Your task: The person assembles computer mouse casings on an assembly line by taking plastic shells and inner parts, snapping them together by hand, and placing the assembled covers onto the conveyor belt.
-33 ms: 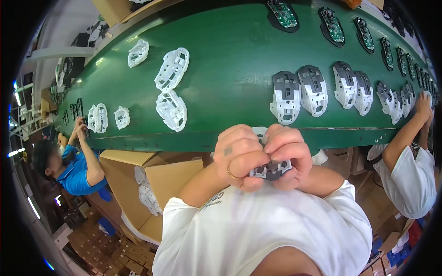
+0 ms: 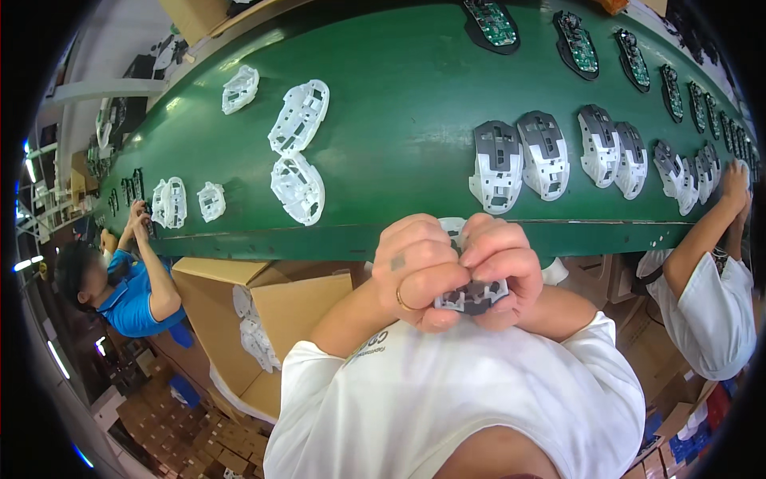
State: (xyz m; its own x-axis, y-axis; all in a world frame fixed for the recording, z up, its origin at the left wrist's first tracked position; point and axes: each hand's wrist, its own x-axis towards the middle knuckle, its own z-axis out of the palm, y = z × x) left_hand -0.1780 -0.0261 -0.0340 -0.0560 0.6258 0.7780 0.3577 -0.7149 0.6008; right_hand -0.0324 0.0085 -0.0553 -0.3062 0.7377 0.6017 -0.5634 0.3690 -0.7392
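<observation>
Close in front of my chest, both hands grip one computer mouse shell (image 2: 474,300), white with a dark grey part. My left hand (image 2: 415,271) is closed around its left side, a ring on one finger. My right hand (image 2: 506,267) is closed around the right side, with the fingertips of both hands almost meeting over the shell. The fingers cover most of it; its white far end shows beyond them. Past my hands, on the green work surface, lie assembled grey-and-white mouse shells (image 2: 496,169).
White shell parts (image 2: 297,188) lie left of centre on the green table (image 2: 391,120). Black mouse bases with green circuit boards (image 2: 576,46) line the far right. An open cardboard box (image 2: 303,307) holds white parts. Co-workers sit at the left (image 2: 140,299) and right (image 2: 706,311).
</observation>
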